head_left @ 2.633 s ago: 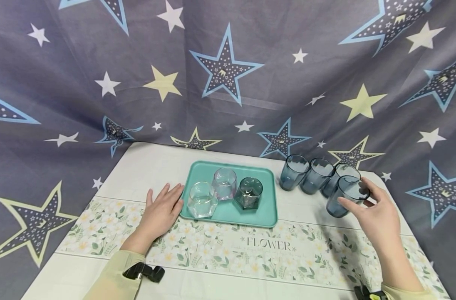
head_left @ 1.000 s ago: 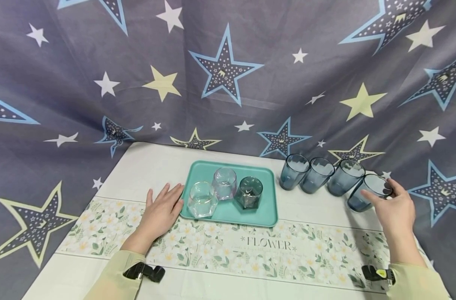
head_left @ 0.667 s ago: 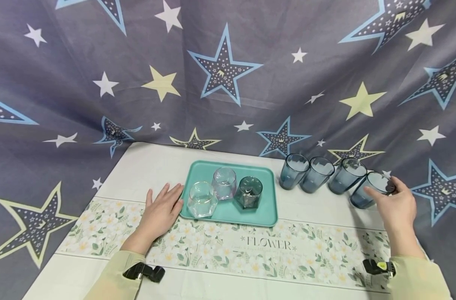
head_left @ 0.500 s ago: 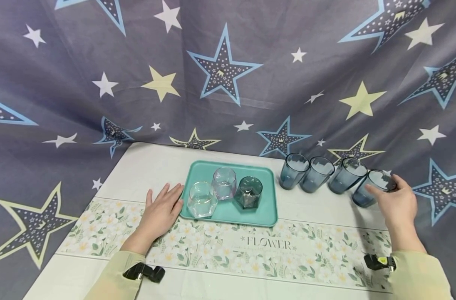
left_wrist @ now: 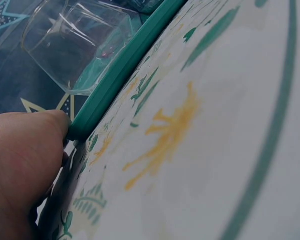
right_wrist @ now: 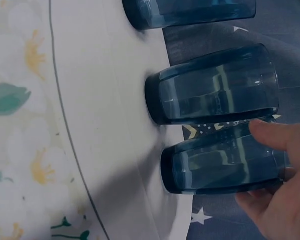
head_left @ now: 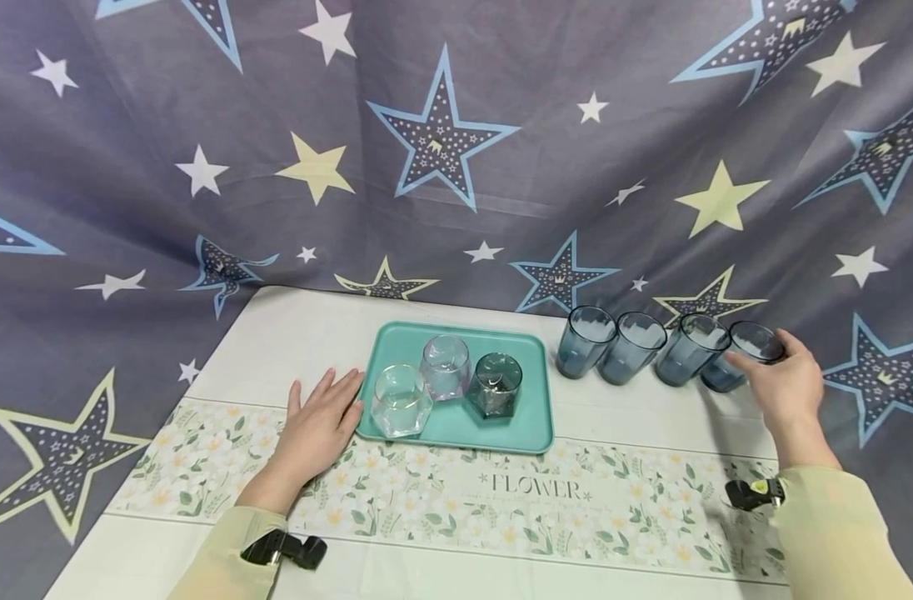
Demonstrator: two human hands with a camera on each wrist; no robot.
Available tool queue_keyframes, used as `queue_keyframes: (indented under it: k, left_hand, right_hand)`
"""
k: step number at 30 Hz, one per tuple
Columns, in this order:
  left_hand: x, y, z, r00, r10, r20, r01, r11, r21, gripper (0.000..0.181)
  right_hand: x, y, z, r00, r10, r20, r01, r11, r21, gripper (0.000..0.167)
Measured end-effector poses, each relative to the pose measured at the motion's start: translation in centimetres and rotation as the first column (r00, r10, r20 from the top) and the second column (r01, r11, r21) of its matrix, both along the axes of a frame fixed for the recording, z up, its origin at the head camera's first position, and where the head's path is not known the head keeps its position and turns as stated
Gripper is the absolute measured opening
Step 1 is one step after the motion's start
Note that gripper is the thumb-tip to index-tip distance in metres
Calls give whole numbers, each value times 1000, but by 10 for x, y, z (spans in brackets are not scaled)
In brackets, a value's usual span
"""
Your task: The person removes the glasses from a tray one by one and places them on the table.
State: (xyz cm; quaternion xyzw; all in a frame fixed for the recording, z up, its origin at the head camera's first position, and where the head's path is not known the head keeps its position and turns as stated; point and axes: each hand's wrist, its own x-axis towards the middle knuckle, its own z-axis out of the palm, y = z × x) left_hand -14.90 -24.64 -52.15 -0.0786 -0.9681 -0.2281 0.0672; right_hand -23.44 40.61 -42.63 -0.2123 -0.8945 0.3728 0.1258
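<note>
My right hand [head_left: 789, 379] holds the rightmost blue glass tumbler [right_wrist: 222, 162] near its rim, thumb on one side and fingers on the other. That tumbler is upright at the end of a row, close beside another blue tumbler [head_left: 692, 350]. Two more, a blue tumbler [head_left: 632, 348] and a blue tumbler [head_left: 586, 342], continue the row leftward. My left hand [head_left: 317, 429] lies flat with spread fingers against the left edge of the teal tray [head_left: 456, 437]. On the tray stand a clear glass [head_left: 401, 402], a pinkish glass [head_left: 446, 368] and a dark grey glass [head_left: 497, 385].
A white tablecloth [head_left: 396, 550] with a floral band and the word FLOWER covers the table. Behind it hangs a grey curtain [head_left: 426, 225] patterned with stars, close to the back of the tumbler row.
My right hand has moved the tumbler from in front of the row to its right end, lately pushing it back towards the curtain. My left hand has stayed by the tray.
</note>
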Motion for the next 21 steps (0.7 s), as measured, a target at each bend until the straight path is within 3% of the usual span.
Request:
queue_keyframes:
  k: [12, 21]
  left_hand:
    - [-1, -1, -2, 1000, -3, -12, 3, 1000, 4, 54]
    - [-2, -2, -5, 1000, -3, -12, 3, 1000, 4, 54]
  right_hand:
    - [3, -8, -3, 1000, 5, -18, -5, 1000, 0, 96]
    - [6, -6, 2, 993, 118, -28, -116, 991, 68, 95]
